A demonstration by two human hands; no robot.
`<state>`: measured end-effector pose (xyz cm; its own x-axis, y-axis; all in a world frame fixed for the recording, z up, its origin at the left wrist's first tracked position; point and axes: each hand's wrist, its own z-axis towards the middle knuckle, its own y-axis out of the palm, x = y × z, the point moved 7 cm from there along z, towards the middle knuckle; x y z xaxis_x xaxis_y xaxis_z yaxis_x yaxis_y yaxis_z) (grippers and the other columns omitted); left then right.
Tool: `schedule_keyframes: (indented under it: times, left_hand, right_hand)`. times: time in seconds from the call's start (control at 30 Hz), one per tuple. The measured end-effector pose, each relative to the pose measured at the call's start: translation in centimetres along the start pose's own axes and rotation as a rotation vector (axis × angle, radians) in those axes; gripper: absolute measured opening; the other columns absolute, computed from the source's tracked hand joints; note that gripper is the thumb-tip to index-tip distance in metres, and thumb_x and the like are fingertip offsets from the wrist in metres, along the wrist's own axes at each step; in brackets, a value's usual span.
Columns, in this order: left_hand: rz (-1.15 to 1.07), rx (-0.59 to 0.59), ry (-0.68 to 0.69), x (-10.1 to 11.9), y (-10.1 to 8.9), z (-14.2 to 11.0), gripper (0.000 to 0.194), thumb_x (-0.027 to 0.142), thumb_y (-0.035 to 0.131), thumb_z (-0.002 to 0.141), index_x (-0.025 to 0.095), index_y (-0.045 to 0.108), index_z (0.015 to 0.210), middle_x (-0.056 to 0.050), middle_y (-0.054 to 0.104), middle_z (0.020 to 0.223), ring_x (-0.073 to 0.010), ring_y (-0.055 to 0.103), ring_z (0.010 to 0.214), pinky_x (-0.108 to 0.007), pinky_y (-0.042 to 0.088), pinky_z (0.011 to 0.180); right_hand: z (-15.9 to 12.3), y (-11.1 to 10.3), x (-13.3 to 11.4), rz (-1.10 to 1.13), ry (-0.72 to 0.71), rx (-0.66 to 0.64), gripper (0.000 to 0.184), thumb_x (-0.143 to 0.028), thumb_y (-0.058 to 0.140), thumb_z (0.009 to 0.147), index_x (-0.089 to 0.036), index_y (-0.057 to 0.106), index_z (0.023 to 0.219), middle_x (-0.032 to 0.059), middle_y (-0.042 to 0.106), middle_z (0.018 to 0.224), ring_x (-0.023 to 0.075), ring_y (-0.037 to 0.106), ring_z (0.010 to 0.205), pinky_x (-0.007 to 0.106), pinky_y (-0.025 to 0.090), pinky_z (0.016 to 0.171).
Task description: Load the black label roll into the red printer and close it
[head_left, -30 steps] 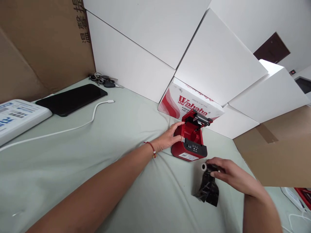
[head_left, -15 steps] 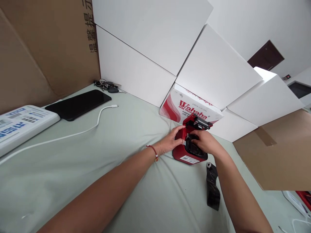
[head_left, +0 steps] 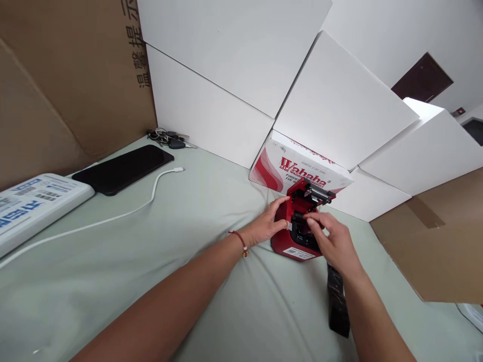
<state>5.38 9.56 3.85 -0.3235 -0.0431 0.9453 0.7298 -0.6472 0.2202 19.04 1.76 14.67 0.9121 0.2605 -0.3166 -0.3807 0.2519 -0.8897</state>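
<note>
A red label printer (head_left: pixel 287 246) stands on the cloth with its lid (head_left: pixel 311 191) tipped up, showing a dark interior. My left hand (head_left: pixel 267 222) grips its left side, thumb and forefinger set apart along the edge. Inside the opening lies a black roll (head_left: pixel 298 217). My right hand (head_left: pixel 332 239) is over the right part of the opening, its fingertips pinched at that roll's right end; the grip itself is partly hidden. On the cloth, partly behind my right wrist, rests a strip of shiny black ribbon (head_left: pixel 337 306).
Behind the printer leans a white and red box (head_left: pixel 271 163) before stacked white boxes (head_left: pixel 219 110). Cardboard (head_left: pixel 433 251) stands at the right. To the left are a black phone (head_left: pixel 124 168), a white cable (head_left: pixel 113 208), keys (head_left: pixel 169 138) and a white printed case (head_left: pixel 41 206).
My right hand has drawn up and back from deep inside the printer, uncovering the black roll and more of the interior. My left hand keeps its hold. The view has shifted slightly.
</note>
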Motion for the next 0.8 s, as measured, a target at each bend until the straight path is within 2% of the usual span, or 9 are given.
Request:
schedule_keyframes:
  times: [0.07, 0.17, 0.23, 0.33, 0.43, 0.5, 0.63, 0.73, 0.8]
  left_hand:
    - [0.000, -0.001, -0.002, 0.1, 0.0, 0.0, 0.081, 0.024, 0.065, 0.086, 0.025, 0.038, 0.161, -0.013, 0.051, 0.162, -0.0322, 0.052, 0.146, -0.052, 0.037, 0.129]
    - [0.009, -0.005, -0.017, -0.3, 0.0, 0.0, 0.079, 0.026, 0.066, 0.087, 0.026, 0.038, 0.161, -0.012, 0.051, 0.163, -0.0320, 0.050, 0.150, -0.052, 0.036, 0.130]
    - [0.006, -0.010, -0.016, -0.5, -0.1, 0.1, 0.080, 0.025, 0.066, 0.086, 0.026, 0.037, 0.161, -0.012, 0.050, 0.164, -0.0312, 0.049, 0.151, -0.051, 0.033, 0.131]
    - [-0.008, -0.010, -0.004, -0.4, -0.2, 0.3, 0.081, 0.024, 0.066, 0.084, 0.025, 0.038, 0.160, -0.012, 0.046, 0.168, -0.0308, 0.044, 0.156, -0.050, 0.031, 0.133]
    - [0.020, 0.029, -0.010, 0.8, -0.6, 1.1, 0.083, 0.024, 0.067, 0.080, 0.024, 0.040, 0.158, -0.011, 0.042, 0.171, -0.0317, 0.033, 0.164, -0.051, 0.027, 0.135]
    - [0.081, 0.108, -0.009, 2.4, -1.1, 2.3, 0.080, 0.025, 0.065, 0.080, 0.024, 0.043, 0.157, -0.010, 0.042, 0.173, -0.0317, 0.030, 0.165, -0.051, 0.024, 0.136]
    - [0.178, 0.330, 0.046, 5.9, -2.2, 5.8, 0.054, 0.035, 0.050, 0.097, 0.019, 0.054, 0.149, -0.012, 0.050, 0.167, -0.0282, 0.040, 0.160, -0.047, 0.027, 0.135]
    - [0.227, 0.255, 0.062, 6.9, -1.3, 8.0, 0.046, 0.039, 0.042, 0.104, 0.015, 0.066, 0.135, -0.013, 0.064, 0.154, -0.0272, 0.053, 0.150, -0.046, 0.033, 0.132]
    - [0.253, 0.180, 0.079, 7.0, -0.6, 8.0, 0.047, 0.040, 0.038, 0.106, 0.014, 0.071, 0.129, -0.013, 0.070, 0.147, -0.0275, 0.060, 0.142, -0.046, 0.039, 0.128]
  right_hand:
    - [-3.3, 0.0, -1.3, -0.003, -0.146, 0.126, 0.022, -0.026, 0.057, 0.108, -0.025, 0.073, 0.122, 0.0068, 0.081, 0.118, 0.0234, 0.073, 0.107, 0.040, 0.058, 0.094]
    - [-7.2, 1.2, -2.1, -0.085, -0.254, 0.243, 0.040, -0.010, 0.058, 0.105, -0.024, 0.064, 0.142, 0.0102, 0.075, 0.138, 0.0248, 0.068, 0.125, 0.046, 0.053, 0.108]
    - [-8.5, 2.1, -2.2, -0.138, -0.268, 0.297, 0.052, -0.005, 0.059, 0.102, -0.024, 0.058, 0.151, 0.0122, 0.072, 0.144, 0.0255, 0.066, 0.131, 0.050, 0.049, 0.115]
    - [-9.1, 2.9, -1.9, -0.156, -0.269, 0.345, 0.060, -0.003, 0.061, 0.100, -0.025, 0.055, 0.156, 0.0116, 0.072, 0.143, 0.0254, 0.067, 0.130, 0.052, 0.048, 0.117]
    - [-9.1, 3.1, -1.5, -0.128, -0.248, 0.361, 0.061, -0.004, 0.060, 0.100, -0.027, 0.055, 0.156, 0.0103, 0.073, 0.143, 0.0257, 0.068, 0.129, 0.052, 0.051, 0.115]
    - [-9.1, 3.2, -1.2, -0.113, -0.241, 0.359, 0.061, -0.004, 0.059, 0.101, -0.028, 0.054, 0.157, 0.0104, 0.072, 0.144, 0.0263, 0.067, 0.130, 0.053, 0.051, 0.115]
    - [-9.3, 3.6, -0.9, -0.101, -0.255, 0.347, 0.063, -0.004, 0.058, 0.101, -0.026, 0.052, 0.159, 0.0111, 0.071, 0.146, 0.0264, 0.065, 0.134, 0.054, 0.050, 0.116]
    - [-9.4, 3.7, -0.9, -0.095, -0.264, 0.359, 0.063, -0.002, 0.057, 0.100, -0.024, 0.052, 0.159, 0.0118, 0.071, 0.146, 0.0260, 0.064, 0.135, 0.053, 0.049, 0.118]
    - [-9.4, 3.7, -1.0, -0.083, -0.261, 0.363, 0.064, -0.001, 0.057, 0.099, -0.024, 0.052, 0.159, 0.0113, 0.071, 0.146, 0.0256, 0.064, 0.135, 0.052, 0.049, 0.118]
